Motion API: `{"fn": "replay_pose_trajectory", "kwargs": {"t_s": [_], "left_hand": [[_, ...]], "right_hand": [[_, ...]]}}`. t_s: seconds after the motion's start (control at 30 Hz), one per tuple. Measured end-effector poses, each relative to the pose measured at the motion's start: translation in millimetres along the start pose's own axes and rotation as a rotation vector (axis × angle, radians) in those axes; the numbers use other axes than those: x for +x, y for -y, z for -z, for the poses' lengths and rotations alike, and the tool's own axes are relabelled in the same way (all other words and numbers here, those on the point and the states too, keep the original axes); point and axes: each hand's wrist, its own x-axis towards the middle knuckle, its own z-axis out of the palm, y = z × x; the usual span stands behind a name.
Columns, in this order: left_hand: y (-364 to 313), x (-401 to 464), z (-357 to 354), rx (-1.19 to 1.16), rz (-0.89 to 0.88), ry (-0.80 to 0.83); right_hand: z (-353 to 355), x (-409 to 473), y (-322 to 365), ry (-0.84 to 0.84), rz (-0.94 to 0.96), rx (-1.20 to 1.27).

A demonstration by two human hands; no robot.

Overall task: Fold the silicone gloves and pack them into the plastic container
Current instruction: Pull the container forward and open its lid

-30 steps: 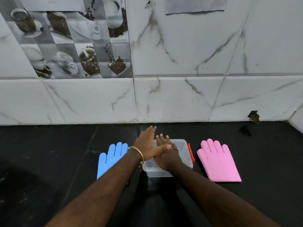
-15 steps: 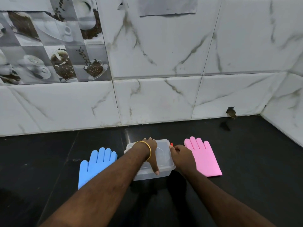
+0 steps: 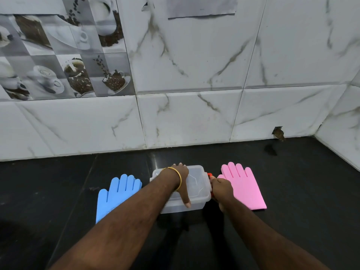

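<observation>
hands on the lidded container, gloves flat on either side

on the black counter (image 3: 58, 191) a clear plastic container (image 3: 196, 184) sits with its lid on. the left hand (image 3: 182, 179) lies across the lid, thumb down the near wall. the right hand (image 3: 221, 189) grips the red clasp (image 3: 209, 175) at its right end. a blue glove (image 3: 115, 193) lies flat to the left, a pink glove (image 3: 243, 184) flat to the right. marble tiles (image 3: 194, 65) behind.

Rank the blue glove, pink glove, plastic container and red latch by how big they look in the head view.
1. Pink glove and blue glove: look alike; the forearm covers part of the blue one, so unranked.
2. Plastic container, partly under the left hand.
3. Red latch, smallest.
</observation>
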Motion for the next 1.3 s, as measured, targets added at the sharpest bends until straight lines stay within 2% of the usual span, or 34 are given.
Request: {"fn": "replay_pose_trajectory", "kwargs": {"t_s": [0.1,0.23,0.33,0.43,0.5,0.57,0.63,0.7,0.77,0.83,0.9,1.0,1.07,1.17,1.3], "left_hand": [[0,0,-1,-0.014,0.0,-0.006],[1,1,-2,-0.031,0.001,-0.002],[2,4,-4,-0.03,-0.007,-0.006],[7,7,-8,-0.042,-0.024,-0.028],[15,6,-14,-0.077,-0.053,-0.054],[25,3,-21,-0.154,-0.087,-0.118],[38,-2,-31,-0.383,-0.069,-0.238],[56,-4,-43,-0.785,0.018,-0.392],[72,-7,-57,-1.142,0.182,-0.57],[88,-11,-70,-1.305,0.329,-0.662],[100,-13,-83,-1.42,0.4,-0.592],[106,-16,-102,-1.641,0.447,-0.28],[107,-18,-109,-1.699,0.449,-0.145],[108,-18,-113,-1.711,0.412,-0.099],[105,-15,-116,-1.708,0.388,-0.121]], "right_hand": [[1,2,-1,0.137,-0.194,0.172],[0,8,-11,0.236,-0.253,0.207],[-1,7,-20,0.224,-0.231,0.171],[-3,8,-22,0.123,-0.209,0.149],[-4,8,-15,-0.01,-0.094,0.061],[-4,6,-2,-0.135,0.111,-0.028],[-5,1,16,-0.163,0.322,-0.088],[-10,-3,36,-0.065,0.495,-0.247],[-20,-6,55,0.121,0.628,-0.481],[-35,-14,72,0.31,0.741,-0.744],[-53,-23,84,0.447,0.843,-0.998],[-82,-32,88,0.568,0.92,-1.292],[-99,-34,86,0.619,0.893,-1.449],[-116,-34,84,0.661,0.798,-1.552],[-125,-36,86,0.668,0.748,-1.576]]}}
